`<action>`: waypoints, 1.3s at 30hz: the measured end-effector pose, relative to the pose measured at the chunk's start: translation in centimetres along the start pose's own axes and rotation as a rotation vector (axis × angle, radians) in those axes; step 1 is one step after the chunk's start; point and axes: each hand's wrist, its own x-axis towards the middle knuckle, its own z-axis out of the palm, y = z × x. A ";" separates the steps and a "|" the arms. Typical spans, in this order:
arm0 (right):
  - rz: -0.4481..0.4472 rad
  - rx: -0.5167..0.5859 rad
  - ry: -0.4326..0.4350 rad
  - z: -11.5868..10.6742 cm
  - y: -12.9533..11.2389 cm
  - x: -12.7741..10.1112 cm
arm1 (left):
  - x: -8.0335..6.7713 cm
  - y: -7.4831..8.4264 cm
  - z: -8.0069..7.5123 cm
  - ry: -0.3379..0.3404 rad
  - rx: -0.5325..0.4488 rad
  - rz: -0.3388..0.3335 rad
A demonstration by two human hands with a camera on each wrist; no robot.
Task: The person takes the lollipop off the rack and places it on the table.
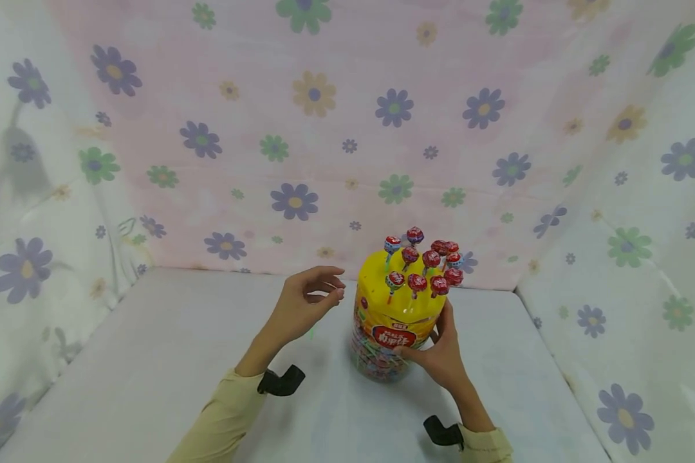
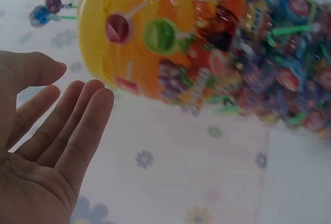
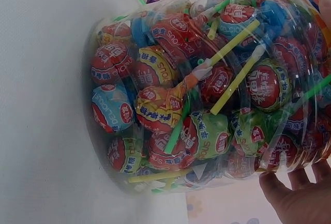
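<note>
A clear lollipop jar (image 1: 390, 347) with a yellow lid (image 1: 382, 292) stands upright on the white table (image 1: 150, 360). Several red-wrapped lollipops (image 1: 425, 263) stick up from the lid. My right hand (image 1: 434, 341) grips the jar's right side, thumb on the front label. My left hand (image 1: 337, 283) hovers just left of the lid, fingers relaxed and holding nothing. The left wrist view shows that open left hand (image 2: 72, 87) close beside the jar (image 2: 207, 53). In the right wrist view the jar (image 3: 207, 94) is packed with wrapped lollipops, and my fingertips (image 3: 300, 198) show at its lower right.
Flowered cloth walls (image 1: 347, 141) close in the table at the back and on both sides. A tiny green bit (image 1: 311, 332) lies on the table left of the jar. Black wrist straps (image 1: 280, 381) sit on both yellow sleeves.
</note>
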 end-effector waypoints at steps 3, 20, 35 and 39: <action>0.000 -0.002 -0.002 -0.1 0.0 0.0 | 1.0 1.0 0.7 0.008 -0.028 0.018; 0.000 -0.012 -0.009 -0.1 0.2 0.2 | 4.8 4.7 3.6 0.025 -0.046 0.082; 0.017 -0.030 -0.006 -0.2 0.1 -0.1 | 5.6 5.6 5.2 0.023 -0.085 0.131; 0.012 -0.023 -0.013 -0.2 0.0 0.0 | 5.7 5.4 5.6 0.043 -0.095 0.146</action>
